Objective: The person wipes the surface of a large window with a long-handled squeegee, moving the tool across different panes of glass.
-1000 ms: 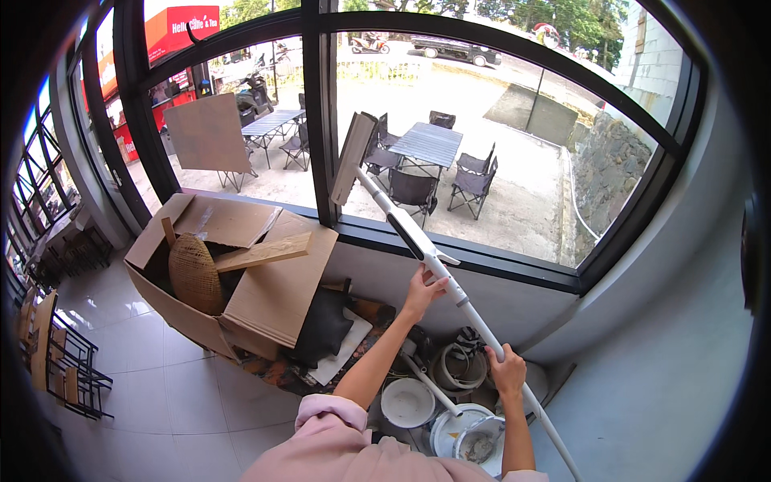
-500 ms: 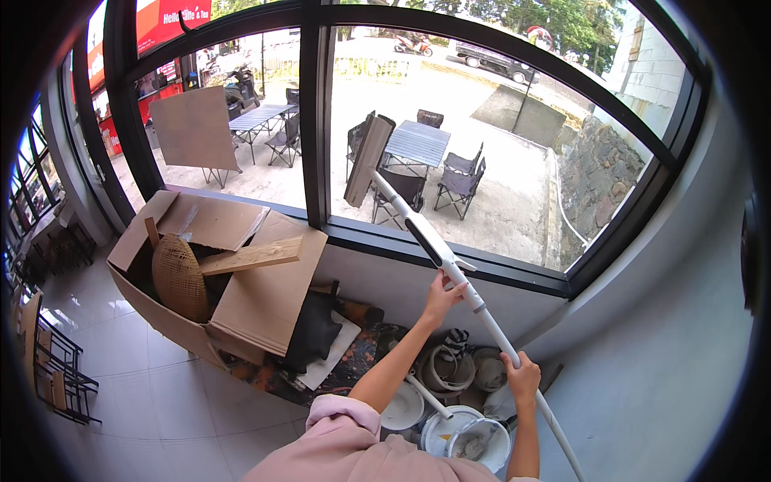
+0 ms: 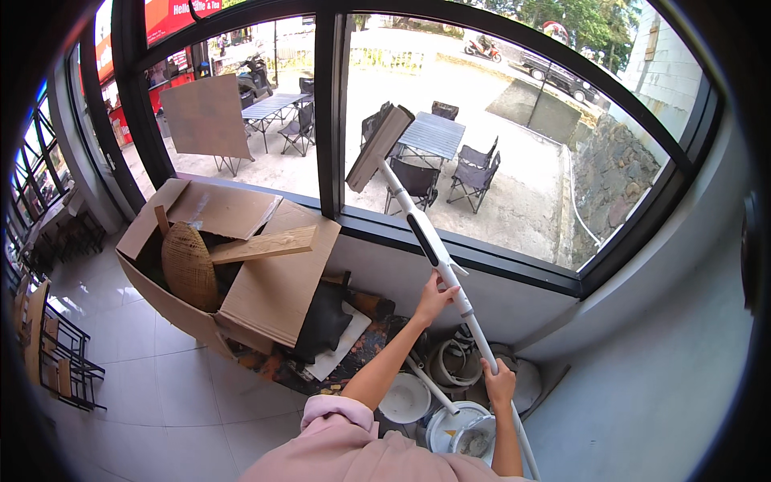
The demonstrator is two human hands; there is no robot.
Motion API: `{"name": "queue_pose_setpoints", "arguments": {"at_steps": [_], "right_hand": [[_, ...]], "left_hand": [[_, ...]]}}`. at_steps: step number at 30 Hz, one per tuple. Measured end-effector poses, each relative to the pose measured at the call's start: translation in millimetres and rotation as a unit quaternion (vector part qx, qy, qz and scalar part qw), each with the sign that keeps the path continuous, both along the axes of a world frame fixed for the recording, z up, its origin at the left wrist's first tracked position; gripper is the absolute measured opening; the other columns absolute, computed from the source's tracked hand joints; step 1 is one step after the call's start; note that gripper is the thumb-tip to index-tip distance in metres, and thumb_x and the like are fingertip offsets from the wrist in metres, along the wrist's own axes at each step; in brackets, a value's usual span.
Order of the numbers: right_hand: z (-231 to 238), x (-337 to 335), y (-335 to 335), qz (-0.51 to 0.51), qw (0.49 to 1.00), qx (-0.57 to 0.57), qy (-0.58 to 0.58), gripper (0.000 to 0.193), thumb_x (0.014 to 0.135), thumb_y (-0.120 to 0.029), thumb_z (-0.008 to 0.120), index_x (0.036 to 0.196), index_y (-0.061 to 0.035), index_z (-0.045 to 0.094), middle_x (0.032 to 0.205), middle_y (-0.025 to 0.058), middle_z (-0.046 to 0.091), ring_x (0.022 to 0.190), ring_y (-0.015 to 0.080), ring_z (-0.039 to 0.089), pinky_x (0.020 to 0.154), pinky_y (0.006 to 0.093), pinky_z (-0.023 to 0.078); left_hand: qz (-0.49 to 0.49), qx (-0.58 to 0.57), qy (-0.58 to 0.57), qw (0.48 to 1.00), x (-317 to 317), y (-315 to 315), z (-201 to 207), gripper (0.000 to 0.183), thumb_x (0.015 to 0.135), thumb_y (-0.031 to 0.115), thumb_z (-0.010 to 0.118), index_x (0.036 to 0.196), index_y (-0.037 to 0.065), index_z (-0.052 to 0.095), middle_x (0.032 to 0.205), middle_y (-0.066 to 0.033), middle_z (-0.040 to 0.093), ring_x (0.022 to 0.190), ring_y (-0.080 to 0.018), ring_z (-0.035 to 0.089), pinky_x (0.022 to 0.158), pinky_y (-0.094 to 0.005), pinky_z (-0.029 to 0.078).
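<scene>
Diagonally through left grip (image 3: 434, 300), white pole (image 3: 476, 330), head (image 3: 381, 149) perhaps against glass (image 3: 514, 193).

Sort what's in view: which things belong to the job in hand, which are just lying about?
In the job:
pole, gripped by left hand and right hand
its flat head
probably the window; contact unclear

Apparently lying about:
open box
woven piece
plank
white tub
loose pipe

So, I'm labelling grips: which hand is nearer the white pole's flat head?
Left. The left hand holds the white pole partway below the flat head; the right hand holds it farther down, away from the head.
</scene>
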State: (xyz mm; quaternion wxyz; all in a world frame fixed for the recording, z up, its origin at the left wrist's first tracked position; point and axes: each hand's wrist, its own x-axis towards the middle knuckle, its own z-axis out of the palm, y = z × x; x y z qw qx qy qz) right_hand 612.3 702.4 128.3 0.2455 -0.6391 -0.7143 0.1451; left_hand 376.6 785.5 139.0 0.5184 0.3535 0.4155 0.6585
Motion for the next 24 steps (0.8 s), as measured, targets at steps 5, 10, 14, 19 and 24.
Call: {"name": "queue_pose_setpoints", "arguments": {"at_steps": [5, 10, 14, 19, 24], "right_hand": [[-15, 15, -31, -0.027, 0.998, -0.047, 0.021, 0.044, 0.079, -0.043, 0.057, 0.068, -0.0006, 0.054, 0.055, 0.0185, 0.052, 0.052, 0.0362, 0.052, 0.050, 0.0403, 0.039], [-44, 34, -54, -0.045, 0.995, -0.079, 0.032, 0.046, 0.080, -0.045, 0.056, 0.070, 0.0001, 0.055, 0.057, 0.0192, 0.054, 0.056, 0.0368, 0.055, 0.052, 0.0405, 0.040], [-58, 33, -63, -0.040, 0.993, -0.076, 0.077, 0.046, 0.081, -0.043, 0.056, 0.068, 0.0013, 0.053, 0.054, 0.0177, 0.052, 0.050, 0.0317, 0.053, 0.050, 0.0391, 0.039], [-71, 8, -49, -0.014, 0.985, -0.069, 0.155, 0.045, 0.082, -0.042, 0.055, 0.070, 0.0017, 0.055, 0.054, 0.0168, 0.052, 0.049, 0.0287, 0.053, 0.051, 0.0379, 0.039], [-93, -15, -50, 0.003, 0.979, -0.098, 0.181, 0.045, 0.083, -0.043, 0.053, 0.076, 0.0011, 0.059, 0.057, 0.0171, 0.054, 0.053, 0.0298, 0.055, 0.053, 0.0377, 0.040]], "left_hand": [[-0.025, -0.033, 0.017, 0.999, 24, -16, -19, 0.064, 0.078, 0.007, 0.062, 0.131, 0.006, 0.025, 0.110, -0.0087, 0.048, 0.097, -0.0195, 0.054, 0.075, -0.0333, 0.052], [-0.046, -0.055, 0.015, 0.997, 44, -25, -43, 0.064, 0.078, 0.003, 0.062, 0.130, 0.005, 0.026, 0.110, -0.0101, 0.049, 0.095, -0.0199, 0.056, 0.075, -0.0331, 0.053], [-0.033, -0.061, 0.097, 0.993, 47, -28, -47, 0.061, 0.077, 0.003, 0.062, 0.129, 0.004, 0.029, 0.108, -0.0120, 0.051, 0.091, -0.0208, 0.058, 0.071, -0.0324, 0.055], [0.025, -0.016, 0.189, 0.981, 25, -18, -31, 0.062, 0.075, 0.004, 0.064, 0.127, 0.004, 0.031, 0.105, -0.0143, 0.054, 0.080, -0.0215, 0.062, 0.063, -0.0316, 0.055], [0.054, -0.012, 0.255, 0.965, 7, -21, -29, 0.064, 0.071, 0.007, 0.067, 0.125, 0.003, 0.033, 0.097, -0.0134, 0.058, 0.072, -0.0206, 0.064, 0.058, -0.0293, 0.053]]}}
